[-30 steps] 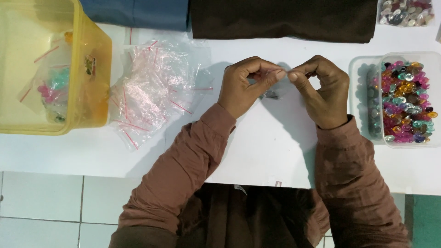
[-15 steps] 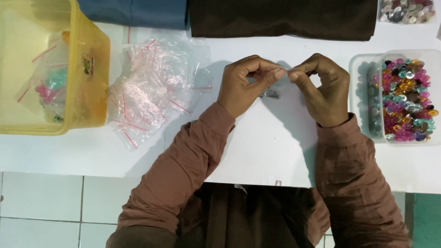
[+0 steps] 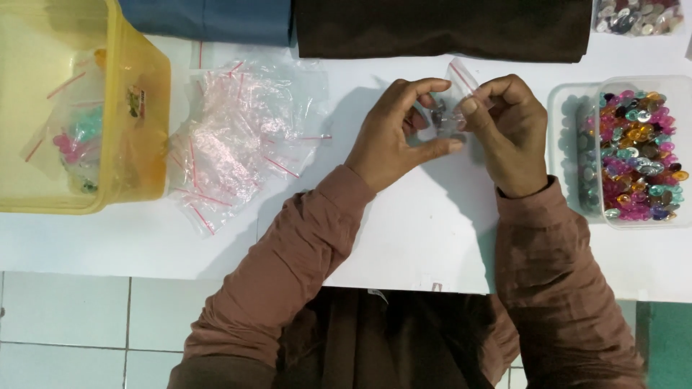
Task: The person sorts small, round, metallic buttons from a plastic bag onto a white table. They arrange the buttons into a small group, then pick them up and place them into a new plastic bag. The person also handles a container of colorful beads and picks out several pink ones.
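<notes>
Both hands hold one small clear zip bag [image 3: 453, 101] with a red seal strip above the white table [image 3: 404, 230]. A few dark beads show inside it. My left hand [image 3: 396, 137] pinches the bag's left side between thumb and fingers. My right hand [image 3: 508, 130] grips the right side and top edge. A clear plastic box [image 3: 573, 108] full of mixed coloured oval gems stands right of my right hand. A loose heap of empty clear zip bags [image 3: 245, 130] lies left of my left hand.
A yellow plastic tub [image 3: 148, 94] at far left holds a few filled bags. Blue cloth [image 3: 216, 18] and dark brown cloth [image 3: 440, 29] lie along the table's far edge. Another container of gems [image 3: 638, 16] sits at the top right corner. White floor tiles show below the table.
The hands have loosened from a tight pinch at the bag's top. The bag now hangs open to view between them, tilted, with beads visible inside.
</notes>
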